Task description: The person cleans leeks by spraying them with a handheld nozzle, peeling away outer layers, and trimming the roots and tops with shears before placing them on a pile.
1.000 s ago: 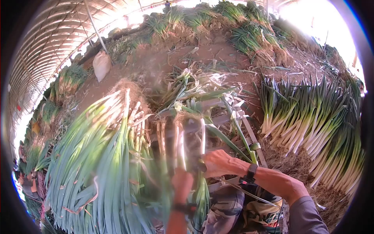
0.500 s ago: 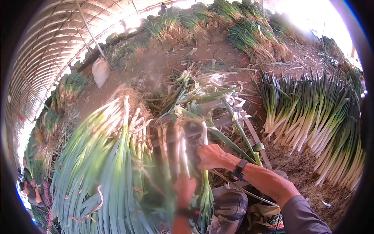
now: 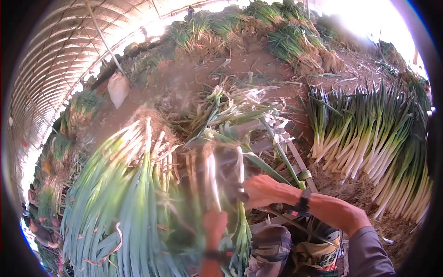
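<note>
Near the bottom centre, my left hand (image 3: 215, 224) is closed around a green onion (image 3: 211, 177), whose white stalk and roots point away from me. My right hand (image 3: 264, 190) is closed just to the right of that stalk. A small dark blurred shape shows at its fingertips; what it is I cannot make out. Another green onion (image 3: 240, 165) stretches beside and under the right hand, its leaves toward my knee. To the left spreads a large heap of untrimmed green onions (image 3: 138, 184) with brown roots and long leaves.
Cleaned green onions (image 3: 364, 134) lie in a row at the right. Peeled leaf scraps (image 3: 235, 106) cover a slatted frame (image 3: 302, 161) ahead. More bundles (image 3: 300, 44) stand at the back. A white sack (image 3: 118, 87) hangs by a pole. People (image 3: 44, 233) work at far left.
My right hand has shifted slightly right and down and turned, with a dark shape now at its fingertips. My left hand still grips the onion at nearly the same spot.
</note>
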### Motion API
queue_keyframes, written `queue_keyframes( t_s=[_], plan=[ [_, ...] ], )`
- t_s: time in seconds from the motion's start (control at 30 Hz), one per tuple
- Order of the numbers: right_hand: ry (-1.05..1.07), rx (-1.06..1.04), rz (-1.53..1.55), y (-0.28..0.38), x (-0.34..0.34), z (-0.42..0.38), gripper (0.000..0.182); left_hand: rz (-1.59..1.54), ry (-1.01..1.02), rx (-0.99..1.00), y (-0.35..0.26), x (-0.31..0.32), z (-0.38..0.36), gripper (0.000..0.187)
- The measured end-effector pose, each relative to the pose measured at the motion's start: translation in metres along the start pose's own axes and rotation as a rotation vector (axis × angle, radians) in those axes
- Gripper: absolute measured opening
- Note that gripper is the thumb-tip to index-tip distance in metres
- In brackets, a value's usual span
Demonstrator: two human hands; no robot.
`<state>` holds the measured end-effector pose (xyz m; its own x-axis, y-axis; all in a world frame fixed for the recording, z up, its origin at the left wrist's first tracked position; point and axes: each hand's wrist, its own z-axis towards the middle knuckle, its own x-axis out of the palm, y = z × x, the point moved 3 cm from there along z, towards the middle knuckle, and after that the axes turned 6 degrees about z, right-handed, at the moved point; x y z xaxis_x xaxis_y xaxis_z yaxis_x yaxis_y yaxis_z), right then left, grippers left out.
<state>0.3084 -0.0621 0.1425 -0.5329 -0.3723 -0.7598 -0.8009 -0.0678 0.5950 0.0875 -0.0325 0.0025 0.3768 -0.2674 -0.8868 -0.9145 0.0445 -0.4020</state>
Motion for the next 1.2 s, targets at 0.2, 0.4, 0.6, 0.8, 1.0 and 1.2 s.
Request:
queue_keyframes(
  t_s=[0.2,0.4,0.6,0.8,1.0,1.2],
  plan=[
    [-0.004,-0.055,-0.038,0.016,-0.008,-0.062,0.052,0.138,-0.077,0.150,-0.010,0.027,-0.008,0.038],
    [0.034,-0.037,0.007,0.027,0.000,-0.081,0.054,0.116,-0.221,0.257,-0.005,0.032,-0.021,0.036],
    [0.131,-0.090,0.072,0.037,0.021,-0.079,0.052,0.103,-0.545,0.323,0.044,0.018,-0.072,0.037],
    [0.183,-0.158,0.044,0.055,0.033,-0.074,0.049,0.022,-0.471,0.223,0.055,0.026,-0.073,0.039],
    [0.278,-0.207,0.023,0.066,0.043,-0.075,0.044,-0.058,-0.334,0.088,0.056,0.023,-0.074,0.041],
    [0.196,-0.259,-0.021,0.059,0.053,-0.068,0.041,-0.007,-0.252,0.028,0.040,0.006,-0.069,0.033]
  ],
)
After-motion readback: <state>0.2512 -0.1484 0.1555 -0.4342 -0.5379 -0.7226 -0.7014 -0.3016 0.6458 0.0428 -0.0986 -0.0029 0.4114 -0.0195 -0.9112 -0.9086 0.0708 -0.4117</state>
